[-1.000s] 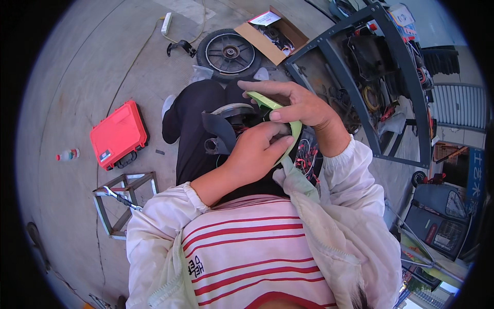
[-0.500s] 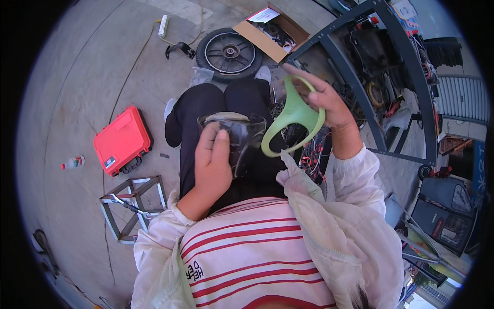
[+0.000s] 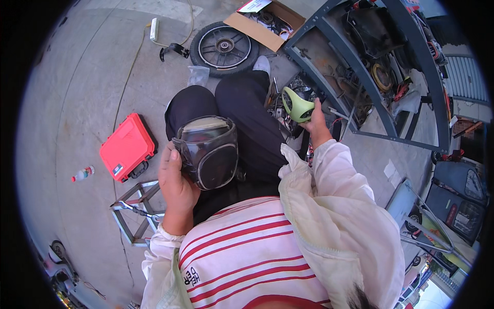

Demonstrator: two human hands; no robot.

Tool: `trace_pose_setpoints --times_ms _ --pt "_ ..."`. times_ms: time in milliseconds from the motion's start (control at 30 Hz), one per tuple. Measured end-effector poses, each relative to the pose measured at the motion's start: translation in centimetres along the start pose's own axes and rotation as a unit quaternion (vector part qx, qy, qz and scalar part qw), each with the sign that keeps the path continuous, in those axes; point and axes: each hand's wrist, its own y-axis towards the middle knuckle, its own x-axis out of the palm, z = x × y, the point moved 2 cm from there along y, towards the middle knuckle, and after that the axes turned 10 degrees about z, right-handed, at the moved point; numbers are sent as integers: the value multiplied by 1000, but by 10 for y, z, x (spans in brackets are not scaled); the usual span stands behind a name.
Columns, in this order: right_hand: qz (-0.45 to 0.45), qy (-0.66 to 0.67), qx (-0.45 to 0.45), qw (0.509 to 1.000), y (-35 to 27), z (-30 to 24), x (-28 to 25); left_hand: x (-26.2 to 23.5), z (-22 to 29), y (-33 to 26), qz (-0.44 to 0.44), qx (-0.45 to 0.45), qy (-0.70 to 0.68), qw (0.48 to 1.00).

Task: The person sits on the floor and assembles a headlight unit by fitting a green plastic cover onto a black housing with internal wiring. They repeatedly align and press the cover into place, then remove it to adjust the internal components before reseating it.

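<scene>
Near the middle of the frame, the left hand (image 3: 175,183) grips a dark, smoky translucent plastic cover (image 3: 208,152) with a rounded, shield-like shape, fingers curled around its left edge; the cover is held above the person's lap, over the black trousers (image 3: 242,113). Right of centre and higher up, the right hand (image 3: 315,122) is closed on a pale green, loop-shaped plastic part (image 3: 296,104), holding it out above a tangle of dark machine parts (image 3: 288,110) on the ground. The two held things are well apart.

At the upper middle lies a small black spoked wheel with a tyre (image 3: 224,48), with an open brown cardboard box (image 3: 265,20) just beside it to the right. A dark grey metal frame rack (image 3: 360,77) stacked with parts fills the upper right. On the left of the frame, a red plastic case (image 3: 127,147) rests on the grey concrete floor (image 3: 87,92), with a small plastic bottle (image 3: 82,173) near it and a grey square-tube metal frame (image 3: 135,212) at the lower left.
</scene>
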Motion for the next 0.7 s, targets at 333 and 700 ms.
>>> trace_pose_setpoints --times_ms 333,700 --pt "-292 -185 -438 830 -230 -9 64 -6 -1 -5 -101 -13 -36 994" --pt "-400 -311 -548 666 -336 57 73 -30 12 -13 61 157 289 943"
